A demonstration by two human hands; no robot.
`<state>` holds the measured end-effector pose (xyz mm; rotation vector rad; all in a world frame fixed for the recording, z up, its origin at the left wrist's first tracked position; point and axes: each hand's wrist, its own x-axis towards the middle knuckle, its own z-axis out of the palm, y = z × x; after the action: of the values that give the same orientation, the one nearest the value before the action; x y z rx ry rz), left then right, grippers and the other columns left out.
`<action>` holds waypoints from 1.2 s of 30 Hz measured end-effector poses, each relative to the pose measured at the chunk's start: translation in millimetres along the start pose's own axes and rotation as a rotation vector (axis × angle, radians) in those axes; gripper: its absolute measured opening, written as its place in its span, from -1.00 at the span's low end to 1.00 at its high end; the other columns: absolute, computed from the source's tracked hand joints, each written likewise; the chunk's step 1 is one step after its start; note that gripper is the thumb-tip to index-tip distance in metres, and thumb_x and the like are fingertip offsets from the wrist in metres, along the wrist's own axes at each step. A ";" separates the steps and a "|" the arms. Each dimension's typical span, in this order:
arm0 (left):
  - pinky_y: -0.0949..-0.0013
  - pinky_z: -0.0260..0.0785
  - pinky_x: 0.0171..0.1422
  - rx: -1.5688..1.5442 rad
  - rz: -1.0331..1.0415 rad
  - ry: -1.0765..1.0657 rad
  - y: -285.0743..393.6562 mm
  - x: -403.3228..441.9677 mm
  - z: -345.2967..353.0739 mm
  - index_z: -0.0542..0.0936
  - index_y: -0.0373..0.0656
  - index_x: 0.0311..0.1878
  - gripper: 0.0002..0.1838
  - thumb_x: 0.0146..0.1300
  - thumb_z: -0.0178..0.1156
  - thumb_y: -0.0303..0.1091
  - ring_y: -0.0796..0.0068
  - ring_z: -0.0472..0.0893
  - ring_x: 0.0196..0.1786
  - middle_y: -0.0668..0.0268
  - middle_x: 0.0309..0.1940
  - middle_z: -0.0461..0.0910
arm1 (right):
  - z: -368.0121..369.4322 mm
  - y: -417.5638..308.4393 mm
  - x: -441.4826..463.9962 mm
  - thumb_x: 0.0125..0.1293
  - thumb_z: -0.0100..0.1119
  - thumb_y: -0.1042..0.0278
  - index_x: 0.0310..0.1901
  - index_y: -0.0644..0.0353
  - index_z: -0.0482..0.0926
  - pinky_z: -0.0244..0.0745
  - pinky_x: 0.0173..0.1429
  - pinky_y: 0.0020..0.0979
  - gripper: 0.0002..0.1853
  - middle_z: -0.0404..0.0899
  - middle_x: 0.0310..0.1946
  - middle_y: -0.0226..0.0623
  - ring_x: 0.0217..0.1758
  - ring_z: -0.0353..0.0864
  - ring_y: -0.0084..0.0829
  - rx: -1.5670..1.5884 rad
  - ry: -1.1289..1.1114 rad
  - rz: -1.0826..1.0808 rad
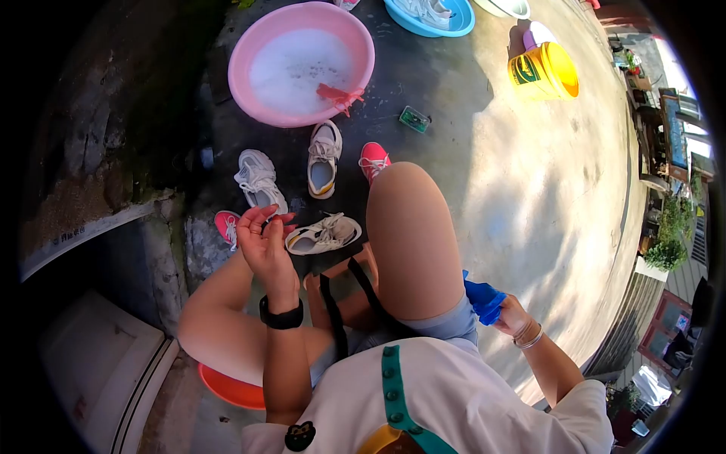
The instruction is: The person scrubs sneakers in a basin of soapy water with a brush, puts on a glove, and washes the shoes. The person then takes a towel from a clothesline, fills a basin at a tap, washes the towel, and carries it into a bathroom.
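The right hand (512, 314) pinches a blue glove (482, 298); gloving up seems the step. The left hand (267, 246), half curled and bare, should spread next.

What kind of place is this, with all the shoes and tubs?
It looks like an outdoor yard, perhaps beside a house: sunlight falls on the hard ground, green plants grow along one side, and a pink tub of suds sits out there.

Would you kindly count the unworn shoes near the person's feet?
3: white shoe beyond left hand, beige shoe nearest pink basin, second beige shoe right of hand; more may be hidden.
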<state>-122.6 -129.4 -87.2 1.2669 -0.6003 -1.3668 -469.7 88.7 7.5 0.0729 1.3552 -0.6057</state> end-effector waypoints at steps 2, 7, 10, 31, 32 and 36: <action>0.42 0.38 -0.08 0.010 0.020 -0.003 3.7 -1.1 -4.3 0.27 -0.19 0.05 -0.68 0.24 -0.01 -0.57 0.40 0.52 -0.13 0.21 -0.08 0.43 | 3.8 -24.3 -16.7 0.28 -0.12 0.35 -0.06 0.32 0.48 0.31 -0.27 -0.68 -0.70 0.50 -0.50 -0.43 -0.50 0.39 -0.68 -0.153 0.141 -0.059; 0.44 0.40 -0.11 0.049 0.032 0.045 10.4 -0.2 -17.9 0.25 -0.22 0.06 -0.67 0.24 0.00 -0.56 0.42 0.54 -0.17 0.18 -0.11 0.44 | 21.4 -62.7 1.6 0.26 -0.11 0.27 -0.43 0.29 0.46 0.29 0.01 -0.46 -0.74 0.44 -0.55 -0.34 -0.36 0.39 -0.43 -0.141 -0.208 -0.498; 0.43 0.40 -0.10 0.030 0.016 0.068 11.4 0.0 -21.0 0.25 -0.22 0.06 -0.67 0.24 0.01 -0.55 0.42 0.54 -0.18 0.19 -0.11 0.43 | 69.4 -38.6 33.3 0.38 -0.26 0.20 -0.33 0.29 0.37 0.15 0.15 -0.38 -0.68 0.36 -0.27 -0.18 -0.11 0.31 -0.33 -0.489 0.187 -0.676; 0.52 0.40 -0.17 0.055 0.226 -0.046 43.5 6.3 19.1 0.26 -0.23 0.00 -0.73 0.24 -0.04 -0.61 0.51 0.53 -0.21 0.24 -0.13 0.41 | 243.0 -252.3 111.8 0.42 -0.38 0.07 0.21 0.15 0.24 0.09 0.33 -0.27 -0.54 0.34 0.09 -0.04 0.23 0.27 -0.24 -0.682 -0.077 -0.893; 0.50 0.41 -0.16 0.058 0.212 -0.074 46.6 8.6 18.7 0.29 -0.23 -0.02 -0.75 0.24 -0.03 -0.60 0.50 0.52 -0.20 0.25 -0.16 0.42 | 256.8 -257.4 113.8 0.41 -0.36 0.06 0.20 0.14 0.25 0.19 0.20 -0.30 -0.53 0.37 0.04 -0.06 0.15 0.33 -0.27 -0.622 -0.059 -0.836; 0.53 0.39 -0.19 0.057 0.232 -0.133 59.2 7.8 25.2 0.40 -0.28 -0.07 -0.82 0.27 0.01 -0.50 0.56 0.53 -0.27 0.26 -0.22 0.50 | 294.2 -257.4 130.2 0.38 -0.30 -0.04 0.25 0.09 0.17 0.48 -0.43 -0.46 -0.48 0.48 -0.25 -0.17 -0.31 0.57 -0.42 -0.436 -0.102 -0.627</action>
<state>-121.7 -159.0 -29.5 1.1185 -0.8570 -1.2529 -311.6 -291.0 31.4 -0.7499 1.3795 -0.8031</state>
